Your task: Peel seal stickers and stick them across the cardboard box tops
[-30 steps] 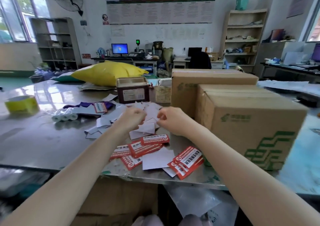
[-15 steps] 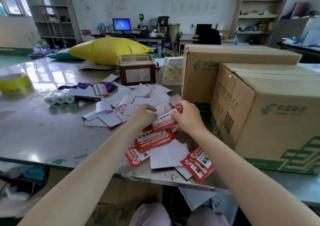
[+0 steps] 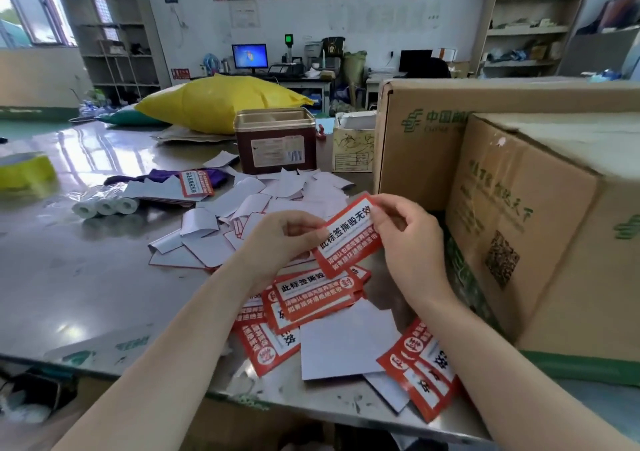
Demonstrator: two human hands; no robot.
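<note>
A red and white seal sticker [image 3: 346, 239] is held above the table between both hands. My left hand [image 3: 280, 239] pinches its lower left end and my right hand [image 3: 408, 236] grips its upper right corner. Under it lies a pile of red seal stickers [image 3: 311, 298], and more seal stickers [image 3: 426, 371] lie near the front edge. Two closed cardboard boxes stand at the right: the near box [image 3: 540, 229] and a far box [image 3: 426, 139] behind it.
White peeled backing papers [image 3: 263, 205] are scattered over the steel table [image 3: 86, 277]. A dark red tin [image 3: 277, 142], small white rolls [image 3: 104, 205], a yellow tape roll [image 3: 24, 170] and a yellow bag [image 3: 214, 101] sit farther back.
Both hands dropped from the backing papers to the sticker pile, took one seal sticker and lifted it. The view has moved closer to the table and boxes.
</note>
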